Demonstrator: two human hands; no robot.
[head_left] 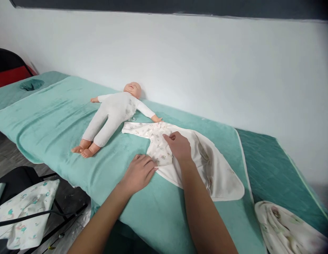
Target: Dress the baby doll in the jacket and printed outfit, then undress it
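A baby doll [113, 114] in a white sleepsuit lies on its back on a teal towel [60, 120], head towards the wall. Beside it a small white printed baby garment [148, 134] is spread flat, partly over a cream blanket [219, 173]. My left hand [138, 173] rests palm down at the garment's near edge, fingertips on the cloth. My right hand [178, 144] presses flat on the garment's middle, fingers together pointing left.
The towel covers a teal padded table [280, 169] against a white wall. A patterned cloth [285, 229] lies at the table's near right corner. A black chair [18, 180] at lower left carries another printed cloth [26, 208]. A red and black chair [7, 70] stands far left.
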